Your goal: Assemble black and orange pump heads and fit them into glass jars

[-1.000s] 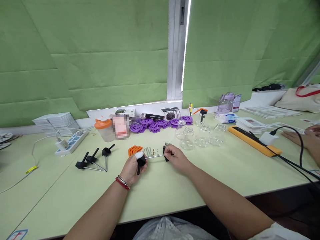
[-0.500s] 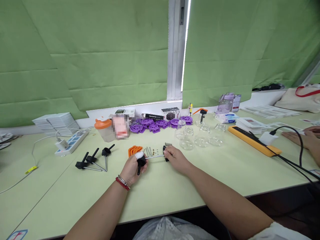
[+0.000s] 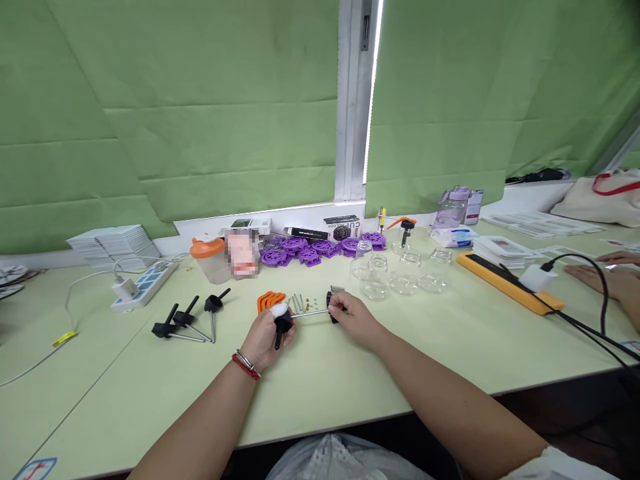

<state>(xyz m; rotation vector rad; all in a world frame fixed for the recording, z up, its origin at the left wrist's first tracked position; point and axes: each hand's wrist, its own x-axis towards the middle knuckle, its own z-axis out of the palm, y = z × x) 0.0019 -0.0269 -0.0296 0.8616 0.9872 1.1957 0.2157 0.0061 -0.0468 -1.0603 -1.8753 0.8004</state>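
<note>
My left hand (image 3: 264, 339), with a white covering on its thumb, is closed around a black plastic holder (image 3: 283, 324) that has a short handle pointing down. A thin metal rod (image 3: 311, 313) runs from this holder to the right. At the rod's far end, my right hand (image 3: 356, 319) pinches a small black plastic part (image 3: 330, 298), mostly hidden by the fingers. Springs (image 3: 338, 289) lie just behind it. Orange handle-shaped pieces (image 3: 271, 300), metal pins (image 3: 299, 303) and tiny screws or nuts (image 3: 313, 305) lie beyond my hands.
Three black holders with rods (image 3: 184, 319) lie at left, near a power strip (image 3: 150, 285). Purple plastic parts (image 3: 310, 252), an orange-lidded cup (image 3: 207, 257) and clear glass jars (image 3: 405, 277) stand behind. A yellow power strip (image 3: 505, 283) and another person's hands (image 3: 607, 277) are at right.
The fingers of my right hand have shifted slightly on the black part at the rod's end. My left hand keeps its hold and place; the other person's hands have moved a little.
</note>
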